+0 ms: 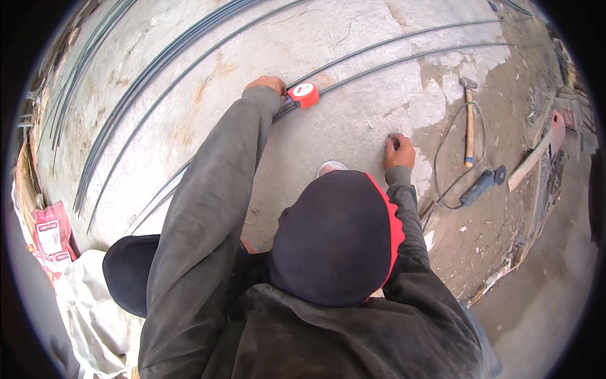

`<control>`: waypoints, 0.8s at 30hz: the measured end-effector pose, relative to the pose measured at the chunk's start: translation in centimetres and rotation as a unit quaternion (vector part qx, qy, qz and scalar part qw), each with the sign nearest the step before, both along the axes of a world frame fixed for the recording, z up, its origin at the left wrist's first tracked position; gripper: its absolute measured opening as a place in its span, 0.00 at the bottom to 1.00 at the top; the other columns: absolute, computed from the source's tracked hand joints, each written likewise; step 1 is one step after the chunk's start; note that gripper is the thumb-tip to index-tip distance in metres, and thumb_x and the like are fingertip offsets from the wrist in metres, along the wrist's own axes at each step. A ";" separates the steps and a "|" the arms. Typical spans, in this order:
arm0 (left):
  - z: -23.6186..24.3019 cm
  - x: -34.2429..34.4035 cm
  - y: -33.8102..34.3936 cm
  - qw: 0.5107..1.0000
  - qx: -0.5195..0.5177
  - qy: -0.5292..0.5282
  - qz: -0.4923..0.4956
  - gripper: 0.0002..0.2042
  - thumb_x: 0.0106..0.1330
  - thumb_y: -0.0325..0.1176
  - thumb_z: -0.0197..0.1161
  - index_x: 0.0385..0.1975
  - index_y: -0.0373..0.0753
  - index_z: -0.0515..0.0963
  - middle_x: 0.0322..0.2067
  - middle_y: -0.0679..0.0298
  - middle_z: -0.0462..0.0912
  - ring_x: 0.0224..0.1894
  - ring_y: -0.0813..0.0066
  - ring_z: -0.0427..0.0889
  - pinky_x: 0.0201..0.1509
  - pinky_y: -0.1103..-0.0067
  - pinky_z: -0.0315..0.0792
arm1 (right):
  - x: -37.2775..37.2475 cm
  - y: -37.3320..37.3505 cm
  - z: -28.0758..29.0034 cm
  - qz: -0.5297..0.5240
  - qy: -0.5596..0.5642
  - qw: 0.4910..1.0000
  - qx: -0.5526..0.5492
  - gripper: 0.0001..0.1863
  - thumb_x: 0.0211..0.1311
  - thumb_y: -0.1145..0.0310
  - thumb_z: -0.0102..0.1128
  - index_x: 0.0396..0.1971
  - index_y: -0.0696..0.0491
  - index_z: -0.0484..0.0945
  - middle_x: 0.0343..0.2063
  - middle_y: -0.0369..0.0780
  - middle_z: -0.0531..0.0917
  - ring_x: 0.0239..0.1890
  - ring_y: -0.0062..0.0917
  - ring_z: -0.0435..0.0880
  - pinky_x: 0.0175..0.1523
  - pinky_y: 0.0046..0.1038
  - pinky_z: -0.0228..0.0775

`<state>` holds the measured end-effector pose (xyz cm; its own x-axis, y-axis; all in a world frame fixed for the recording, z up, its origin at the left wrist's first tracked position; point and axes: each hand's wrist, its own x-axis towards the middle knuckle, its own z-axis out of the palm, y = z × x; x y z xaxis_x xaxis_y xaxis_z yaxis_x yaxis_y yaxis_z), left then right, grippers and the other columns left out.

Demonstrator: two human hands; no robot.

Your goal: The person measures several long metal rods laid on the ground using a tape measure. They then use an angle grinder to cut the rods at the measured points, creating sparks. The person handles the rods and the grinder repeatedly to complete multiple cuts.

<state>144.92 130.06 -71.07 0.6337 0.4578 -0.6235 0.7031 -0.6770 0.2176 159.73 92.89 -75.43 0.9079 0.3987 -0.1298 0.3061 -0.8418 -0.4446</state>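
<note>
My left hand (267, 83) reaches out to the far middle, closed at the mouth of a red and white tape measure (305, 95). Most of its fingers are hidden behind the wrist. From the case the pale tape blade (151, 203) runs back under my left sleeve, alongside thin steel rods (372, 74) on the concrete. Low over the floor to the right, my right hand (401, 151) has its fingers curled in a pinch. Whatever it may hold is too small to make out. My knees (334, 237), in black trousers with a red stripe, are bent below my hands.
Bundles of long rods (148, 72) curve across the left. On the right lie a wooden-handled hammer (468, 123), an angle grinder (483, 185) with its cord, and a handsaw (536, 151). A red and white bag (53, 234) and white sacking (95, 309) are at the left edge.
</note>
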 end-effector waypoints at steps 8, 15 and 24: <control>-0.6 0.1 1.8 0.998 -0.055 -0.024 -0.020 0.12 0.59 0.38 0.72 0.43 0.49 0.87 0.42 0.57 0.88 0.46 0.60 0.86 0.53 0.68 0.78 | -2.0 -0.2 -0.9 0.065 -0.032 0.996 -0.043 0.09 0.63 0.62 0.64 0.39 0.48 0.82 0.38 0.45 0.83 0.39 0.44 0.83 0.44 0.41 0.75; -2.9 0.0 3.3 0.994 -0.089 -0.050 -0.028 0.13 0.54 0.37 0.75 0.39 0.47 0.88 0.39 0.59 0.89 0.45 0.61 0.87 0.52 0.69 0.78 | -3.3 2.0 -0.6 0.071 -0.024 0.997 -0.008 0.07 0.62 0.65 0.64 0.37 0.50 0.81 0.36 0.43 0.82 0.38 0.40 0.84 0.43 0.39 0.75; -3.5 -0.1 3.6 0.992 -0.106 -0.066 -0.033 0.13 0.53 0.38 0.74 0.39 0.46 0.89 0.37 0.59 0.89 0.42 0.62 0.87 0.50 0.70 0.79 | -15.0 19.4 -0.6 0.296 0.116 0.918 0.236 0.09 0.55 0.72 0.70 0.37 0.52 0.83 0.34 0.42 0.85 0.36 0.39 0.86 0.41 0.36 0.77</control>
